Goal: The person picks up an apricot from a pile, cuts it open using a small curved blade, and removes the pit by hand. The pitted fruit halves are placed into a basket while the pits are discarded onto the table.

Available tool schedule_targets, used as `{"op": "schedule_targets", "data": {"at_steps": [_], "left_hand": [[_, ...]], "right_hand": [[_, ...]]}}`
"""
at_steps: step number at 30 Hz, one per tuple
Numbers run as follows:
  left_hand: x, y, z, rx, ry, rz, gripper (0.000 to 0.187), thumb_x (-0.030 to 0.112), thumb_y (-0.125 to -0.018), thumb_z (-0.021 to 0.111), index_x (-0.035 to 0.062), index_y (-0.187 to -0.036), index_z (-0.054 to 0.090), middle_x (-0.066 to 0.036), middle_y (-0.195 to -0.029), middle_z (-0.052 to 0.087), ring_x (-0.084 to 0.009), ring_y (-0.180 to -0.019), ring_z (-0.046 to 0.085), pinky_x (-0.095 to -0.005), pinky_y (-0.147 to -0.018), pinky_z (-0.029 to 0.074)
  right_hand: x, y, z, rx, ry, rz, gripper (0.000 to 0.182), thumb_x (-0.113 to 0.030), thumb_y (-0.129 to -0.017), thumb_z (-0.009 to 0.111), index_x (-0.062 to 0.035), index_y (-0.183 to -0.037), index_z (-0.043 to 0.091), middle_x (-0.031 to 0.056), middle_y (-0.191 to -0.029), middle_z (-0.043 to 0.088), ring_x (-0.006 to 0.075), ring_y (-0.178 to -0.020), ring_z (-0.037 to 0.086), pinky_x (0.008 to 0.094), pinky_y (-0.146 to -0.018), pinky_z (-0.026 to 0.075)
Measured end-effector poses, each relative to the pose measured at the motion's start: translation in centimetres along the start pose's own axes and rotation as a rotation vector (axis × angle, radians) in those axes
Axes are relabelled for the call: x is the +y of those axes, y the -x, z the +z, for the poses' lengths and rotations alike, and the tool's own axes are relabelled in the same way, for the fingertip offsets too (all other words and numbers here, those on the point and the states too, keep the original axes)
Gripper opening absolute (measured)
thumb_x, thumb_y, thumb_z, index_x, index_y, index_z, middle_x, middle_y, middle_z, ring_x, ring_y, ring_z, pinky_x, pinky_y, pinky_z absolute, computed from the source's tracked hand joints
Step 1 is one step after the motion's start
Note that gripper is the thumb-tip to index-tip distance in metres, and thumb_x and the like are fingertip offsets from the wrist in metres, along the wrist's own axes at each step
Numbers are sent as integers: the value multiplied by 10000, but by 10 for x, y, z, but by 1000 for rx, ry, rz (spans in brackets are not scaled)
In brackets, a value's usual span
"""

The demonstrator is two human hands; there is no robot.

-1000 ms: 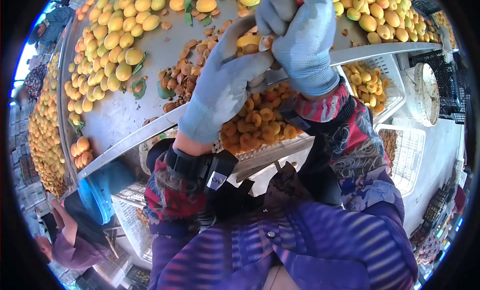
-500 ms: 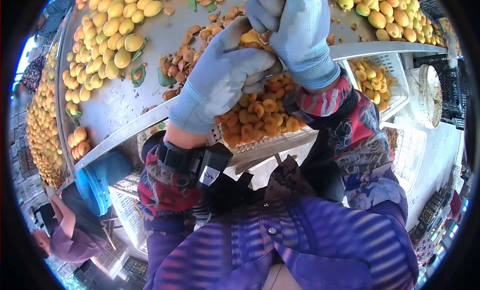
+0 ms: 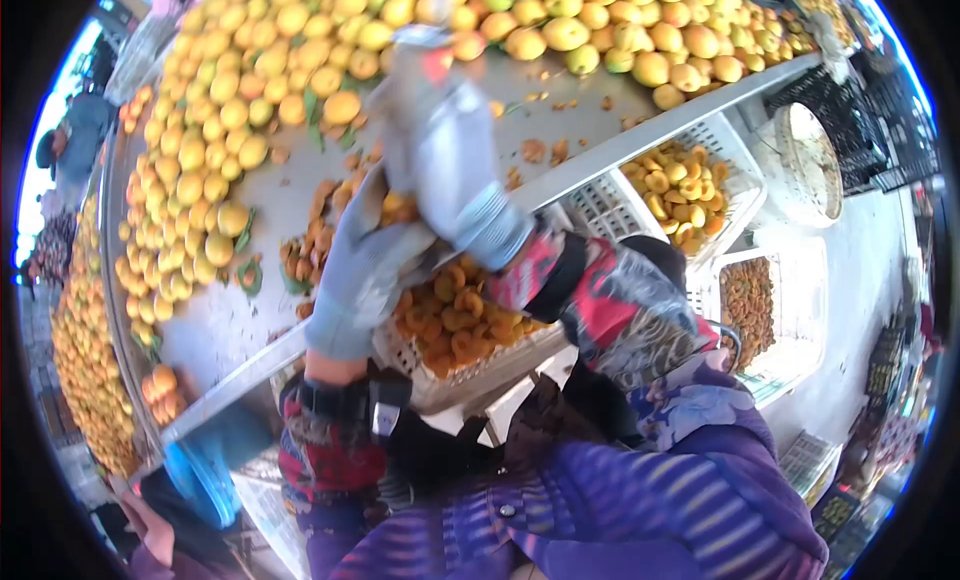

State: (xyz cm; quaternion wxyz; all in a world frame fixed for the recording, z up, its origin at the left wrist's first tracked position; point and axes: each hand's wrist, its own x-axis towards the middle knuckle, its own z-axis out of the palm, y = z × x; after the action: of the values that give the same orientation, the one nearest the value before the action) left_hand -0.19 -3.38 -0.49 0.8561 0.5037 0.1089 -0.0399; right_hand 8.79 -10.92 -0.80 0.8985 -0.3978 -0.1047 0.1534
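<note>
My left hand point(image 3: 362, 268), in a grey glove, hovers over the table edge with its fingers curled round an orange apricot piece point(image 3: 396, 208). My right hand point(image 3: 440, 145), also gloved and blurred, stretches up across the metal table point(image 3: 250, 315) toward the heap of whole apricots point(image 3: 560, 25). A small red part of something shows in its closed grip. Just below both hands, a white crate point(image 3: 440, 385) under the table edge holds halved apricots point(image 3: 450, 315). Brown pits point(image 3: 310, 250) lie on the table left of my left hand.
More whole apricots point(image 3: 215, 140) cover the table's left side. To the right stand a second crate of halves point(image 3: 735, 145), a crate of pits point(image 3: 750, 300) and a round white dish point(image 3: 810, 165). A blue bucket point(image 3: 200, 465) and another person point(image 3: 150, 540) are lower left.
My right hand has left my left hand and swung up and left toward the fruit heap. The view has tilted, showing more of the table and the crates on the right.
</note>
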Motion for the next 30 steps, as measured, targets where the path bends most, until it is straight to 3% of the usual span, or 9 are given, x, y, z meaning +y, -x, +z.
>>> {"op": "schedule_targets", "data": {"at_steps": [1, 4, 10, 15, 20, 22, 25, 27, 30], "left_hand": [[-4, -4, -3, 163, 102, -88, 564, -3, -800, 561, 37, -1336, 390, -35, -1001, 579, -114, -746, 597, -251, -664, 526], [-6, -2, -6, 54, -104, 4, 555, 18, -796, 557, 28, -1328, 399, -27, -1008, 574, -98, -721, 574, -223, -618, 494], [2, -5, 3, 18, -368, -18, 638, 38, -760, 592, 15, -1356, 366, -25, -1026, 561, -48, -746, 532, -174, -591, 414], [-3, -14, -8, -28, -711, 258, 819, 36, -735, 612, -4, -1451, 216, -98, -1223, 482, -104, -1037, 505, -231, -818, 449], [-4, -9, -9, -89, -280, 212, 760, 66, -786, 635, -47, -1425, 240, -125, -1264, 472, -125, -1073, 501, -238, -859, 440], [-2, -10, -8, 94, -455, 98, 659, 91, -819, 646, -49, -1379, 327, -117, -1205, 523, -134, -1021, 531, -231, -840, 445], [-14, -15, -14, 68, -182, 111, 529, 97, -864, 611, -55, -1321, 393, -95, -1145, 555, -128, -956, 543, -231, -814, 449], [-19, -14, -13, 195, -604, 342, 481, 117, -894, 578, -50, -1309, 404, -92, -1147, 554, -129, -966, 545, -250, -829, 444], [-26, -12, -7, 264, -726, 450, 437, 125, -907, 550, -45, -1288, 417, -87, -1134, 557, -136, -956, 545, -272, -853, 433]], "right_hand": [[1, 0, 4, -66, -165, 67, 285, -319, -950, 504, -50, -896, 583, 2, -658, 524, 68, -532, 475, 226, -465, 363], [-9, 6, 8, -136, 44, -136, 309, -353, -948, 503, -54, -920, 579, -9, -602, 477, 65, -476, 431, 232, -439, 346], [-12, -1, -11, 71, -169, 166, 506, -566, -909, 478, -74, -797, 504, -58, -488, 261, 71, -369, 238, 256, -356, 200], [-8, -3, -15, 169, -259, 236, 518, -600, -890, 484, -91, -789, 490, -72, -494, 240, 69, -378, 210, 255, -359, 178], [0, -6, -16, 187, -267, 185, 504, -604, -892, 474, -120, -753, 478, -69, -494, 239, 76, -378, 211, 258, -365, 189], [2, -11, -22, 166, -299, 151, 504, -596, -897, 475, -119, -733, 467, -57, -494, 253, 82, -379, 242, 261, -368, 205], [-7, -10, -12, 270, -163, 111, 499, -553, -911, 488, -69, -789, 501, 3, -495, 357, 124, -381, 353, 279, -372, 317], [-5, -9, -12, 241, -166, 50, 373, -454, -901, 574, -110, -762, 534, -50, -598, 469, 56, -478, 414, 218, -442, 347], [-9, -6, -9, 223, -39, -10, 359, -435, -901, 584, -91, -801, 565, -40, -665, 506, 46, -586, 436, 208, -547, 371]]}}
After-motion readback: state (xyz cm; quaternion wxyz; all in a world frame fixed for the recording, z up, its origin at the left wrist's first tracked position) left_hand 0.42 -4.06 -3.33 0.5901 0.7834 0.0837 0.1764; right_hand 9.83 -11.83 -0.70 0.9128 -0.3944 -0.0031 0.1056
